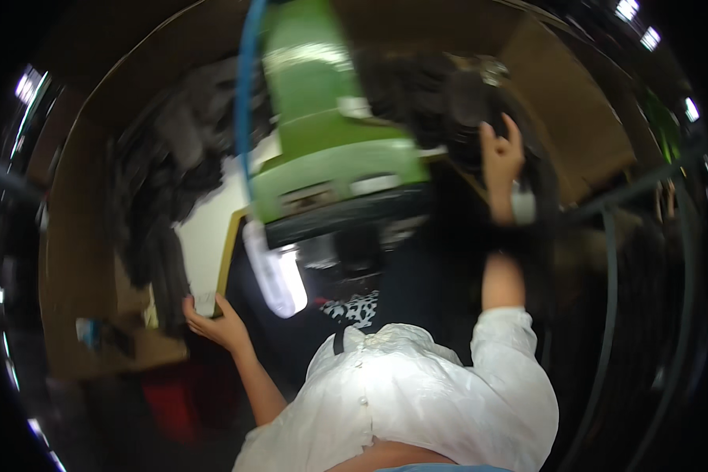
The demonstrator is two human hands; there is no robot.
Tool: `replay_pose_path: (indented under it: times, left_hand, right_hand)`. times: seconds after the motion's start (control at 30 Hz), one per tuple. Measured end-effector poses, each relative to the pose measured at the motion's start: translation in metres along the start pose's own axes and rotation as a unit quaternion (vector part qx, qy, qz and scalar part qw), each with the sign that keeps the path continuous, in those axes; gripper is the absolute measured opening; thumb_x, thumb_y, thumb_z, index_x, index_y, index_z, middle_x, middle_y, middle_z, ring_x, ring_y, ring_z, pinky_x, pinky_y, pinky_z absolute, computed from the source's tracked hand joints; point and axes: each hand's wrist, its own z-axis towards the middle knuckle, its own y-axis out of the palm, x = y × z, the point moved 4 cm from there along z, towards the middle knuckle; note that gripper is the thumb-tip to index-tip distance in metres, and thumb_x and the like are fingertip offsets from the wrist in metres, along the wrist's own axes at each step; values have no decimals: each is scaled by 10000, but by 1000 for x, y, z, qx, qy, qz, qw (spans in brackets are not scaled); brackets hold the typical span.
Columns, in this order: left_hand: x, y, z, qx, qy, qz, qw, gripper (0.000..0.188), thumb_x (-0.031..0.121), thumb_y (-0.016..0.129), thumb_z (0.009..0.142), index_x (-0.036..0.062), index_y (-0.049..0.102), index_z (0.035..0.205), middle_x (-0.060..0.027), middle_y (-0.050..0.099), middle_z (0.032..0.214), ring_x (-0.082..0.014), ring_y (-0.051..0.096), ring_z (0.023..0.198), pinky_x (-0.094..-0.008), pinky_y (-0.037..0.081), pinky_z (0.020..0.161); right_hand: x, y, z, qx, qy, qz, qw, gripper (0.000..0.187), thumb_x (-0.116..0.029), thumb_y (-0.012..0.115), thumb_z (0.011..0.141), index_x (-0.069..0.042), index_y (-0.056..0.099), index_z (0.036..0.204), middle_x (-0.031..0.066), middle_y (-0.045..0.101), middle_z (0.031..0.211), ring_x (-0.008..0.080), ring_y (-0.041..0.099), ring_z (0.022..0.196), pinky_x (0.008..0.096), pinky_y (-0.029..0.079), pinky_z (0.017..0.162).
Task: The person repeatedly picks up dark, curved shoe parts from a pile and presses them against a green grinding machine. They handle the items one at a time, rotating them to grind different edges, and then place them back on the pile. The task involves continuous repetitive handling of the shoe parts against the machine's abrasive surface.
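Observation:
My left hand (219,324) is at the near left corner of a white tabletop (204,228) with a yellow edge. Its thumb and fingers are apart around that corner, close to the lower end of a dark grey knitted strip (164,256) that looks like a sock. I see no piece clearly gripped there. Farther off to the right, my right hand (502,157) is raised, with thumb and fingers apart and nothing visible between them. Just beyond it lies a pile of dark grey sock-like pieces (466,98). Between my hands stands a green machine (334,161), blurred by motion.
A blue hose (246,94) runs down the machine's left side to a bright white lamp (279,271). More dark grey pieces (185,130) are heaped at the left. Brown cardboard (562,110) walls surround the table. Grey metal rails (610,291) stand at the right, and something red (171,401) lies low left.

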Motion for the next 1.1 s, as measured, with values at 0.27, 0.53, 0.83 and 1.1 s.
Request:
replay_pose_path:
  times: [0.27,0.53,0.83,1.1]
  left_hand:
    - [-111,8,55,-96,-46,127,986,430,351,723,663,83,564,959,-221,391,1246,-389,319,1184,-476,286,967]
    - [-162,-6,67,-95,-144,-36,984,565,292,738,655,10,531,1098,-190,553,1071,-344,527,977,-384,399,879]
    - [8,-61,54,109,37,-276,954,282,72,656,763,-26,521,990,-138,561,957,-230,569,872,-316,449,756]
    - [160,-5,-56,-413,-115,-606,670,285,135,658,776,-11,535,988,-72,577,885,-140,546,828,-268,439,750]
  right_hand:
    - [71,-1,-90,-119,-2,33,992,362,17,625,676,31,544,1029,94,587,926,201,552,860,281,429,801]
    - [74,11,-118,-131,-66,78,986,151,-61,538,777,87,561,792,109,605,732,191,564,652,305,453,652]
    - [59,11,-181,-347,-144,-208,903,253,-146,626,720,-2,629,929,138,602,1022,254,583,901,295,472,749]
    - [-36,26,-304,-703,225,179,650,517,-182,698,742,-13,477,1178,120,528,1146,206,507,1044,294,432,840]
